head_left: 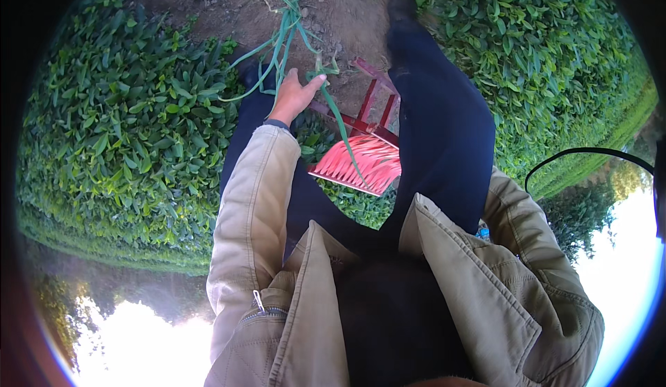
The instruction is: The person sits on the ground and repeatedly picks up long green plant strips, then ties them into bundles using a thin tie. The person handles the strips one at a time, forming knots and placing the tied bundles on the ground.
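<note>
My left hand (pixel 296 95) reaches out between my knees, back of the hand upward. Its thumb presses on a green onion stalk (pixel 320 69), and long tubular green onion leaves (pixel 286 28) spread past the fingers toward the soil. One long leaf (pixel 341 121) trails down from the thumb, in front of a small stool with a pink woven-strap seat (pixel 359 163) and a dark red frame (pixel 369 101). The stool shows between my legs, partly covered by my right leg. My right hand is out of view; its tan sleeve (pixel 520 220) bends away behind my right thigh.
Dense leafy hedge-like bushes stand close on the left (pixel 130 127) and the right (pixel 499 33). Between them runs a strip of bare brown soil (pixel 343 2). A black cord (pixel 588 150) curves at the right rim. A small blue item (pixel 483 232) shows beside my right thigh.
</note>
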Motion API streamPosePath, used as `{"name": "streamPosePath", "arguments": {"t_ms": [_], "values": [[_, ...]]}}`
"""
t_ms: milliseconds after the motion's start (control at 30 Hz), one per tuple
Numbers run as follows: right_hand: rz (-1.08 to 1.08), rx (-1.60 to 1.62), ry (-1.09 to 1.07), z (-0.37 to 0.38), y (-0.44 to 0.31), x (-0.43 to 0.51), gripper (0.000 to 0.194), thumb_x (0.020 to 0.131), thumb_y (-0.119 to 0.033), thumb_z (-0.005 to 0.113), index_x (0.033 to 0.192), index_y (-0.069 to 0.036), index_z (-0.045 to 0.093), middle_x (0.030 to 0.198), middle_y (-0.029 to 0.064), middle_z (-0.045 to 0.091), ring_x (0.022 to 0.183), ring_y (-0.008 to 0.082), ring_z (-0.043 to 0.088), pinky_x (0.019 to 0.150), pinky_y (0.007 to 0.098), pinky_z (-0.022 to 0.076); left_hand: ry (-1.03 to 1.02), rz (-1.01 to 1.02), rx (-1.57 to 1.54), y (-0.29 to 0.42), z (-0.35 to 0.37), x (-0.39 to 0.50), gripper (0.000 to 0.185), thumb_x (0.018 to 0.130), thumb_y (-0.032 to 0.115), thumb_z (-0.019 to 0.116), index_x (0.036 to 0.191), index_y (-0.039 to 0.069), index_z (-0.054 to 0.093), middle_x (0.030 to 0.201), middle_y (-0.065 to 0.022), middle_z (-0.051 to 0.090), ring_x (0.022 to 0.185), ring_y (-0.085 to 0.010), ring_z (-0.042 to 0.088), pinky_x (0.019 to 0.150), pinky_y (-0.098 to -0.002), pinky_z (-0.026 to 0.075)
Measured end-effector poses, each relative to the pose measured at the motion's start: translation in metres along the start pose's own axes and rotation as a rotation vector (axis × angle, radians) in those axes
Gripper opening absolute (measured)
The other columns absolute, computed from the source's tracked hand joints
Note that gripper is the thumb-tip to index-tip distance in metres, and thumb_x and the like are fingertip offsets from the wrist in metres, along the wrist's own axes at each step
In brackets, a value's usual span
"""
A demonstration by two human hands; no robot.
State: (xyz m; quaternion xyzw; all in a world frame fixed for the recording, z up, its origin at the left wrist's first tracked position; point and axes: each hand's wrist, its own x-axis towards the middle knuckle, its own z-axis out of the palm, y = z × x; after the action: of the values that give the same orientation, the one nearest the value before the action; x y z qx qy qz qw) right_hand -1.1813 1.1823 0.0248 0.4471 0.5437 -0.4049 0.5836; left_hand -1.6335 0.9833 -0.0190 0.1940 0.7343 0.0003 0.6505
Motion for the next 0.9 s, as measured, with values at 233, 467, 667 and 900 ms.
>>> {"name": "streamPosePath", "arguments": {"t_ms": [233, 467, 667, 900], "values": [[-0.18, -0.015, 0.296, -0.046, -0.064, 0.152, 0.028, 0.093, -0.034, 0.064, 0.092, -0.008, 0.077, 0.094, 0.0184, 0.075, 0.083, 0.0343, 0.072, 0.069, 0.047, 0.0553, -0.198, -0.096, -0.131, -0.021, 0.024, 0.043, 0.128, 0.078, 0.065, 0.079, 0.156, -0.016, 0.016, 0.154, -0.0378, 0.04, 0.142, -0.0412, 0.048, 0.116, -0.0396, 0.04], [-0.23, -0.06, 0.659, -0.075, -0.111, 0.271, 0.027, 0.093, -0.033, 0.065, 0.09, -0.008, 0.077, 0.094, 0.0175, 0.075, 0.082, 0.0339, 0.072, 0.069, 0.0469, 0.0554, -0.365, -0.106, -0.419, 0.002, 0.032, 0.045, 0.128, 0.078, 0.04, 0.089, 0.16, -0.012, 0.005, 0.152, -0.0357, 0.043, 0.143, -0.0373, 0.046, 0.118, -0.0375, 0.035], [-0.163, -0.127, 0.822, -0.089, -0.13, 0.322, 0.027, 0.092, -0.032, 0.066, 0.089, -0.008, 0.077, 0.094, 0.0168, 0.075, 0.082, 0.0336, 0.072, 0.068, 0.0468, 0.0554, -0.547, -0.254, -0.716, -0.025, 0.029, 0.048, 0.078, 0.087, 0.031, 0.082, 0.144, -0.006, 0.043, 0.121, -0.0201, 0.068, 0.111, -0.0281, 0.069, 0.106, -0.0366, 0.049], [-0.096, -0.184, 0.936, -0.099, -0.13, 0.356, 0.026, 0.092, -0.032, 0.067, 0.087, -0.008, 0.077, 0.094, 0.0159, 0.075, 0.082, 0.0333, 0.072, 0.067, 0.0468, 0.0555, -0.603, -0.302, -0.668, 0.002, 0.005, 0.026, 0.057, 0.082, 0.014, 0.083, 0.129, -0.003, 0.057, 0.098, -0.0129, 0.07, 0.085, -0.0251, 0.072, 0.08, -0.037, 0.058]]}}
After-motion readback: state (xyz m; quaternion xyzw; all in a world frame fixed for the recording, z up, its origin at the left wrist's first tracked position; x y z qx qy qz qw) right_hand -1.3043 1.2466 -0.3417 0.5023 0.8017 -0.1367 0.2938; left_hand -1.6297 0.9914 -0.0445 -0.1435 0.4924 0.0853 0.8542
